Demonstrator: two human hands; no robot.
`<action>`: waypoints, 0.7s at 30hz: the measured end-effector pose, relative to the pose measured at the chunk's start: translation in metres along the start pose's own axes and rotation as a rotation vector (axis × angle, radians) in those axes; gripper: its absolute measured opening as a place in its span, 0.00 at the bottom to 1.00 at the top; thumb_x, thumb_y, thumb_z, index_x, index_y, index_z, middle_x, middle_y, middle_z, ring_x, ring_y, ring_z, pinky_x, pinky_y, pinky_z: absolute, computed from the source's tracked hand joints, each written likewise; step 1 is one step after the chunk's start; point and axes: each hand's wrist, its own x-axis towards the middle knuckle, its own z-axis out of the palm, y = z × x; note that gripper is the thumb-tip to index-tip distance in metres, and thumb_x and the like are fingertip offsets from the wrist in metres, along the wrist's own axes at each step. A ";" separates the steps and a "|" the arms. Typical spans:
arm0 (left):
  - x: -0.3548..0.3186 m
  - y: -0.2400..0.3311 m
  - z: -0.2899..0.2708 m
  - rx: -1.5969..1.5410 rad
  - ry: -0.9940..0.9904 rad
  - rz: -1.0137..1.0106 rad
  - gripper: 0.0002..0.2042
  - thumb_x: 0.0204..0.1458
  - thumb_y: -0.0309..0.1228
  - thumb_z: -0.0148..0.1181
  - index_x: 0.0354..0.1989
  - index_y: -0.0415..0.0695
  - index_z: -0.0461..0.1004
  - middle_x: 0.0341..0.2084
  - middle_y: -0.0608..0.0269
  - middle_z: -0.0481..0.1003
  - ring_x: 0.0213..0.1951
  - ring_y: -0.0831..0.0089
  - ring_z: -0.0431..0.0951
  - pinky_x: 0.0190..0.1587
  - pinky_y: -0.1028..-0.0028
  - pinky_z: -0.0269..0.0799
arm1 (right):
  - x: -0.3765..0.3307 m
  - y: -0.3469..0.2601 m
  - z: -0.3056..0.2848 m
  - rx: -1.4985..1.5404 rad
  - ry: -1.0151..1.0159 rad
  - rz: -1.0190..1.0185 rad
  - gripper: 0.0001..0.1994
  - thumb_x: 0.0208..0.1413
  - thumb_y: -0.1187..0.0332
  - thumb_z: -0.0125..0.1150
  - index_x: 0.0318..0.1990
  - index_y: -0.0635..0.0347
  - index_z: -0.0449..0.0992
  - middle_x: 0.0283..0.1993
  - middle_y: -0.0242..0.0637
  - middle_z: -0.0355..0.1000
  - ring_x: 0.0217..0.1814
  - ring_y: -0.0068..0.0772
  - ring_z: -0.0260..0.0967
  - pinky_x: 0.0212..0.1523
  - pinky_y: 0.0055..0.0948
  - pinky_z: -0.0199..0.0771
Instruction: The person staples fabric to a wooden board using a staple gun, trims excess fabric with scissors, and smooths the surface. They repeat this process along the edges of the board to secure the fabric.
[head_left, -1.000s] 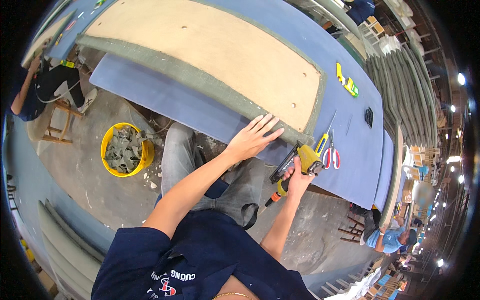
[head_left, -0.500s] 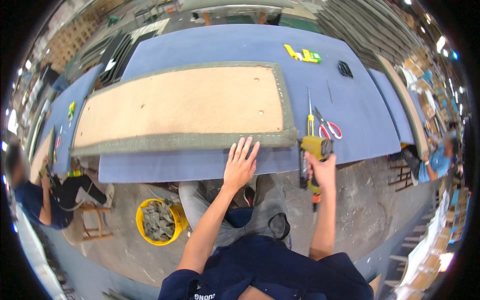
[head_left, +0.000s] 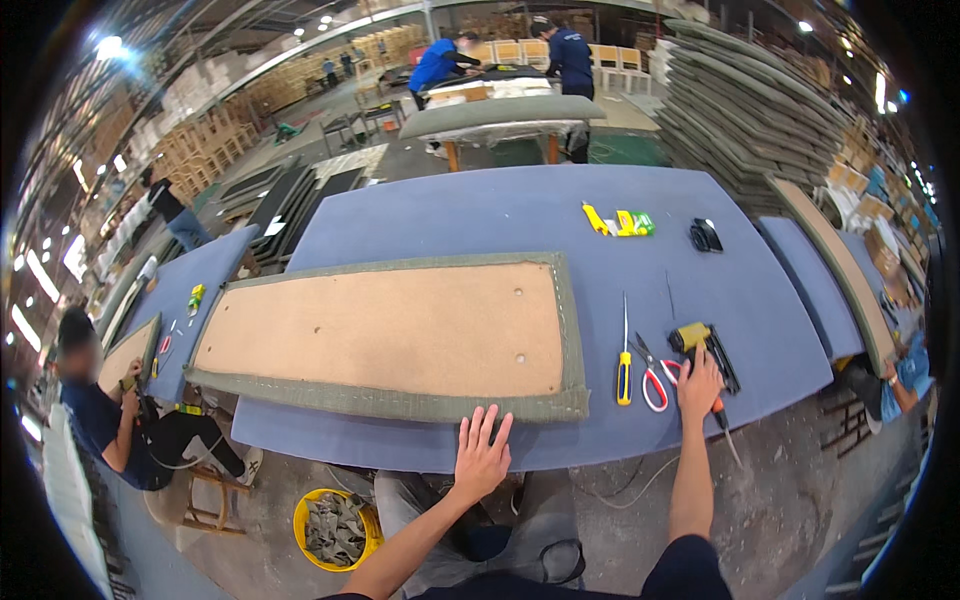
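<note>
A long padded panel (head_left: pixel 400 335) lies on the blue-covered table, its tan board facing up and grey-green fabric folded over the edges with a line of staples. My left hand (head_left: pixel 483 458) is open, fingers spread, its fingertips at the panel's near fabric edge. To the right, a yellow and black staple gun (head_left: pixel 690 336) lies on its side at the table's near edge, with an orange hose fitting below. My right hand (head_left: pixel 699 387) is around its handle; part of the grip is hidden. Left of it are red-handled scissors (head_left: pixel 655 388) and a yellow-handled screwdriver (head_left: pixel 624 378).
Yellow and green packets (head_left: pixel 620 222) and a black object (head_left: pixel 705 235) lie on the table's (head_left: pixel 450 205) far part. A yellow bucket (head_left: pixel 372 530) of fabric scraps stands on the floor. A co-worker (head_left: pixel 110 420) sits at the left; stacked panels (head_left: pixel 750 110) rise behind.
My right hand has brought the staple gun rightward from beside the panel corner down onto the table. My left hand stays at the panel's near edge. The view has tilted up.
</note>
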 end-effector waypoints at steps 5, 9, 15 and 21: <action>0.023 0.042 -0.006 -0.134 -0.011 -0.002 0.37 0.54 0.36 0.64 0.74 0.44 0.58 0.71 0.45 0.56 0.74 0.46 0.53 0.75 0.44 0.44 | 0.002 0.010 -0.012 -0.011 -0.008 0.038 0.26 0.60 0.61 0.58 0.67 0.55 0.69 0.59 0.45 0.73 0.60 0.48 0.70 0.58 0.45 0.68; 0.095 0.079 -0.009 -0.365 -0.097 0.203 0.38 0.52 0.40 0.69 0.69 0.42 0.60 0.68 0.44 0.58 0.73 0.48 0.54 0.76 0.48 0.45 | 0.004 0.018 -0.017 -0.039 -0.013 0.051 0.27 0.60 0.63 0.59 0.68 0.53 0.68 0.60 0.45 0.73 0.60 0.48 0.71 0.59 0.46 0.68; 0.169 0.084 0.022 -0.170 -0.450 0.612 0.17 0.50 0.40 0.69 0.40 0.40 0.78 0.48 0.54 0.76 0.60 0.56 0.71 0.74 0.51 0.49 | 0.006 0.015 -0.011 -0.013 -0.002 0.057 0.27 0.59 0.65 0.58 0.67 0.52 0.68 0.61 0.44 0.73 0.61 0.47 0.71 0.60 0.45 0.68; 0.174 0.078 0.038 -0.236 -0.458 0.774 0.13 0.50 0.40 0.66 0.31 0.41 0.80 0.32 0.55 0.78 0.46 0.58 0.76 0.67 0.56 0.59 | 0.005 0.018 -0.012 -0.014 0.021 0.033 0.26 0.59 0.66 0.57 0.66 0.55 0.69 0.57 0.44 0.75 0.57 0.48 0.73 0.56 0.46 0.70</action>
